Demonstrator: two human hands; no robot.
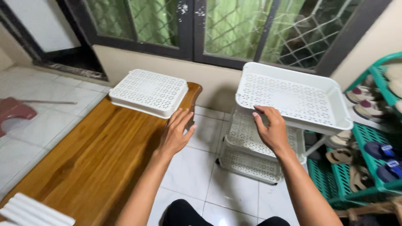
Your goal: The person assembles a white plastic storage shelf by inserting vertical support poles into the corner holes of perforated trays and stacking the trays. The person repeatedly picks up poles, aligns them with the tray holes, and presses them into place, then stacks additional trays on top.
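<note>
On the bench [83, 159], at its far end, an upturned white tray [148, 92] lies. Just before that tray the left hand [176, 134] rests open, fingers spread on the bench edge, holding nothing. Right of the bench stands a white rack [251, 155]; the right hand [272, 129] grips the near rim of its top tray [293, 98]. Further right stands a green shoe rack [368, 138].

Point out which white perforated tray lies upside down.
The tray on the wooden bench, beside the left hand, lies bottom up. The top rack tray, gripped by the right hand, faces up.
</note>
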